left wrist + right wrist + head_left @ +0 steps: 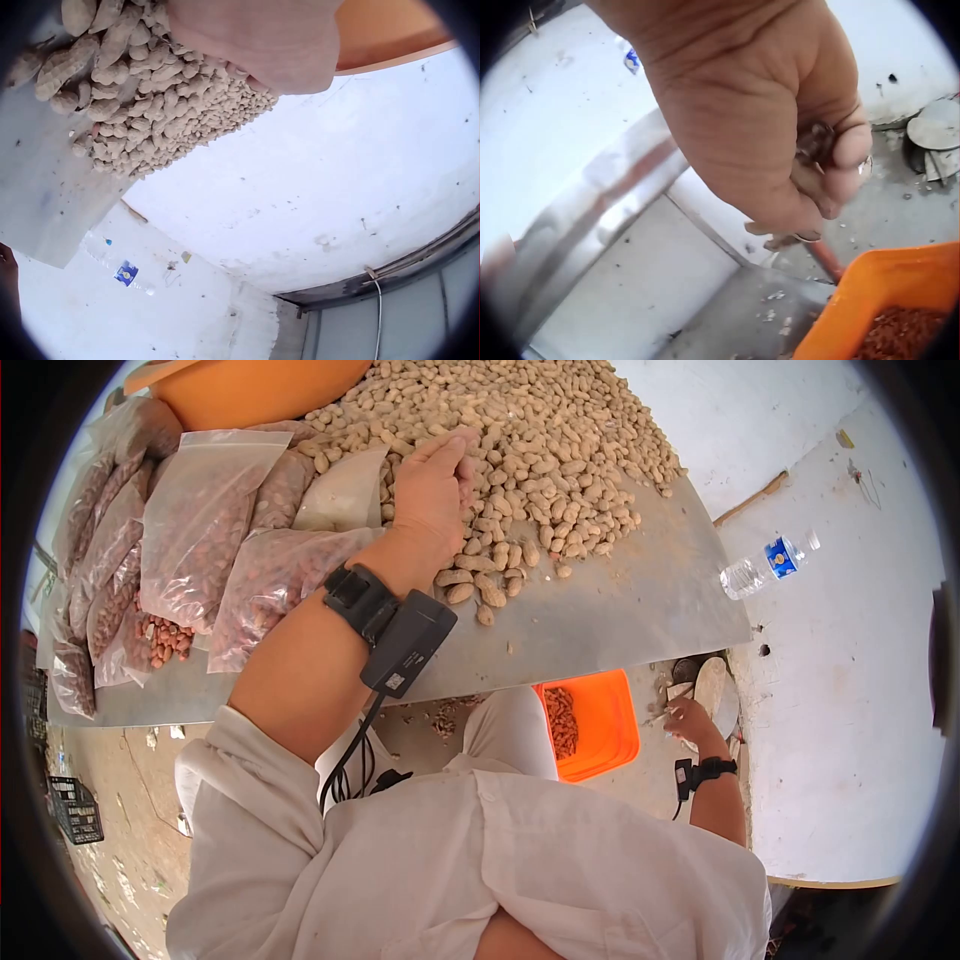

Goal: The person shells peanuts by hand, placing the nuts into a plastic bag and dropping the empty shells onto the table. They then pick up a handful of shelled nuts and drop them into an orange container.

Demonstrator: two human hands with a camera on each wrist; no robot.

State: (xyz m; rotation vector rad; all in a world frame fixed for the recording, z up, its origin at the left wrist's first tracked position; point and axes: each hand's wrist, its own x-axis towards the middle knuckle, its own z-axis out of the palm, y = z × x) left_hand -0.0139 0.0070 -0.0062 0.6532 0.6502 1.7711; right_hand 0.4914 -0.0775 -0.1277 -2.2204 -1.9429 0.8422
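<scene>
In the head view, a heap of unshelled peanuts (pixel 570 450) spreads across a grey tabletop (pixel 620 615) around 12 o'clock. The left hand (pixel 430 490) rests against the near side of that heap, just short of 12, its fingers bent toward the nuts; whether they grip any I cannot tell. Clear bags (pixel 200 525) of reddish nuts lie at 10 o'clock, with an orange basin (pixel 260 392) beyond them toward 11. A plastic bottle (pixel 755 572) lies just past 2. Below the table edge, at 4 o'clock, stands an orange bin (pixel 612 730) with reddish bits inside; the right hand (pixel 698 720) hangs past it, between 3 and 4.

In the left wrist view, the left hand covers 12 o'clock, its fingers mostly hidden; the peanuts run from 10 to 11 and touch it.

In the right wrist view, the right hand fills 12 o'clock, thumb and fingers curled together at 2 round small brownish pieces (pixel 816 142), too blurred to name. The orange bin sits apart from it, past 4.
</scene>
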